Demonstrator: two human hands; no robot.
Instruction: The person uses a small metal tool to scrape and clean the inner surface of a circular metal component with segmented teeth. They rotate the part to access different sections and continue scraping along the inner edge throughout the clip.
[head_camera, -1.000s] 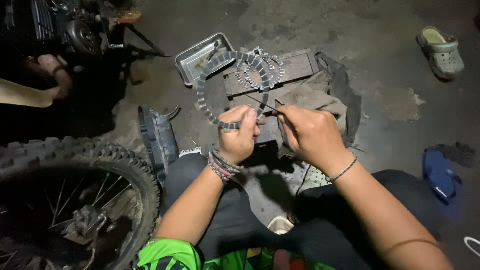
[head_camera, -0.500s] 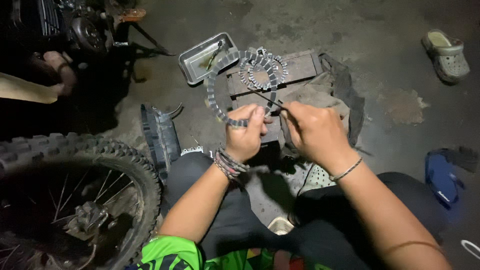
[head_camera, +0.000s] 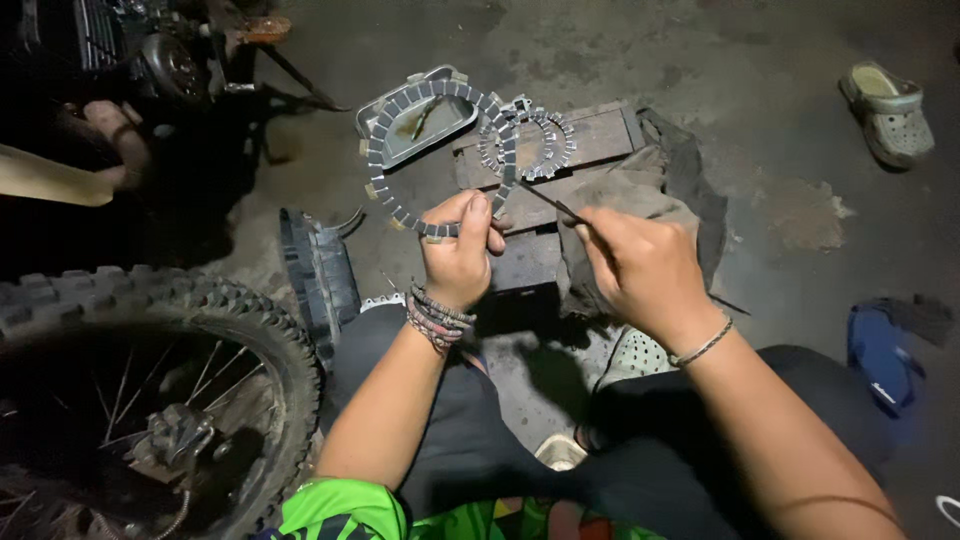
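Now the left hand (head_camera: 458, 262) has lifted its pinched friction ring (head_camera: 440, 155) higher, right hand (head_camera: 645, 270) gripping a thin pick (head_camera: 552, 203).

left hand (head_camera: 460, 258) grips toothed ring (head_camera: 437, 160) | right hand (head_camera: 645, 268) holds thin tool (head_camera: 550, 203)

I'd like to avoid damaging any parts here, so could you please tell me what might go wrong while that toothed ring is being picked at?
The left hand pinches only the lower edge of the grey toothed friction ring, so it could slip onto the concrete floor. The thin dark pick in the right hand points towards the left thumb and might jab it. Dim light may hide dirt.
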